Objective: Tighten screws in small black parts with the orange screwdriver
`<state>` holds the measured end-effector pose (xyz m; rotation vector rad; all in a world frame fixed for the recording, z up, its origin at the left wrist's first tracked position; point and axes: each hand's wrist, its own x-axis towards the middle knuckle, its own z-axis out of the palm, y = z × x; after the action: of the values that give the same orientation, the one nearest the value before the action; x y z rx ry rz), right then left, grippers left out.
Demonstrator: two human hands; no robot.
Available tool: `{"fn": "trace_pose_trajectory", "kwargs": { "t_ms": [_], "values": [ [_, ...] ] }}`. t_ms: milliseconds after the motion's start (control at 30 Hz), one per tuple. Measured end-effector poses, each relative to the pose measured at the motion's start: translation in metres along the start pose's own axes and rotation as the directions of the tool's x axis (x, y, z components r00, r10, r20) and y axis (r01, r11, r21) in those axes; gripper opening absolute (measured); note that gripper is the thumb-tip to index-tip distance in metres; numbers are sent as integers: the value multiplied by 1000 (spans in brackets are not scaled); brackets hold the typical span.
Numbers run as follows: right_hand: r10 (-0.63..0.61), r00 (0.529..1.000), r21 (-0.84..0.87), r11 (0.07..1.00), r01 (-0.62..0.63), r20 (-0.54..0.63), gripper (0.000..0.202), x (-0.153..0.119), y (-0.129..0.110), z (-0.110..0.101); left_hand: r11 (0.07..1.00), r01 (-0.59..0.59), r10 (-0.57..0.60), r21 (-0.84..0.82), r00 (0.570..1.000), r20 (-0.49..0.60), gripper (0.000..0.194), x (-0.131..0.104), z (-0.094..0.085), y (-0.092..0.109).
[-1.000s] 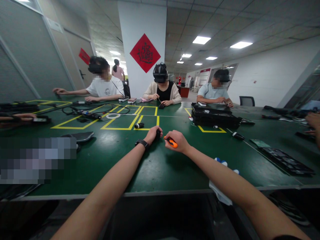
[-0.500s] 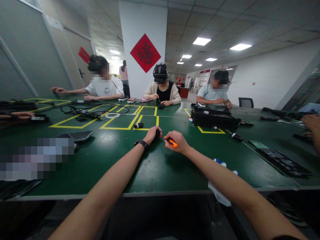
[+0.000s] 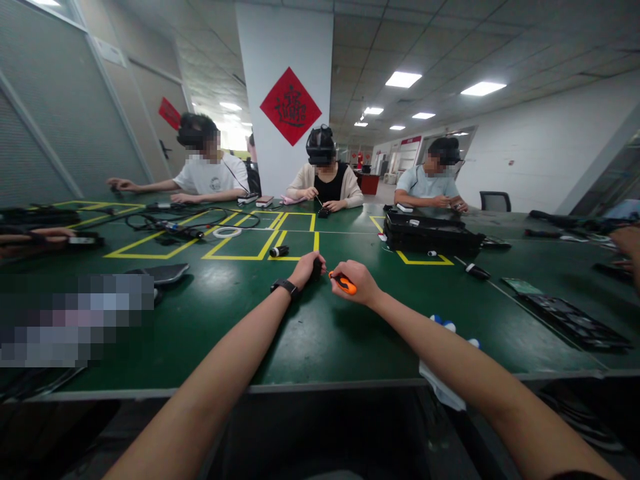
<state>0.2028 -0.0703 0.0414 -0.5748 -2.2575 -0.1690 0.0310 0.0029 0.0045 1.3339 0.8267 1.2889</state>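
Observation:
My left hand (image 3: 305, 269), with a dark watch on its wrist, is closed around a small black part (image 3: 317, 269) over the green table. Most of that part is hidden by the fingers, so its kind is unclear. My right hand (image 3: 356, 280) grips a screwdriver (image 3: 345, 283) by its orange-and-black handle. The tool's tip side faces the black part; whether they touch cannot be made out. Just beyond my left hand lies a short black-and-white cylinder (image 3: 279, 251).
Yellow tape (image 3: 235, 257) marks the green table (image 3: 345, 347). A black case (image 3: 430, 233) stands right of centre, near a circuit-board panel (image 3: 575, 320). Cables (image 3: 185, 230) lie at the left. Blue-and-white pieces (image 3: 445, 325) sit beside my right forearm. Several people sit around the table.
Both hands keep their hold on the black part and the screwdriver, almost in place. The whole view has shifted very slightly.

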Motion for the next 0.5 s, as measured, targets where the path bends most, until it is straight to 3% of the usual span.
{"fn": "trace_pose_trajectory", "kwargs": {
  "t_ms": [500],
  "values": [
    [-28,999,-46,999,27,-15,10,-1,2,2,1000,-2,1,30,1000,7,37,-1,0,1]
  ]
}}
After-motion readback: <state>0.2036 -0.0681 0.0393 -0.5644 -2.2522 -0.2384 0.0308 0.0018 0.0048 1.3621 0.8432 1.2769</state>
